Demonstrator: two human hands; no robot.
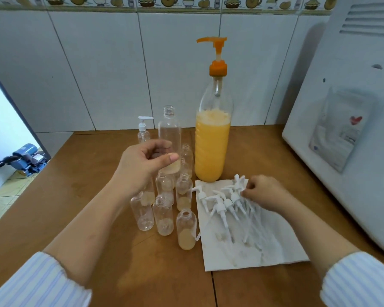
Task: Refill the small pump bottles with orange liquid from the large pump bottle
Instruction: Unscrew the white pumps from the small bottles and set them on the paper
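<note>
— What does the work sit on?

— A brown wooden bench (80, 173) against a white tiled wall (98, 69), with a white appliance (341, 107) closing off the right side. The bench's left edge drops to a tiled floor, where a blue machine (23, 159) lies.

— Where is there free room?

— Bare wood lies left of the bottles and along the near edge.

— And the task's things?

— The large pump bottle (212, 149), about half full of orange liquid, stands at the back centre. The small bottles (164, 213) cluster uncapped just left of it; some hold a little pale residue. White pumps (228, 202) lie heaped on a paper towel (264, 247) to the right.

— The hands?

— The left hand (142, 167) hovers over the cluster, fingers curled, thumb near forefinger; it seems to hold nothing, though I can't be sure. The right hand (264, 191) has its fingers pinching a pump at the heap.
</note>
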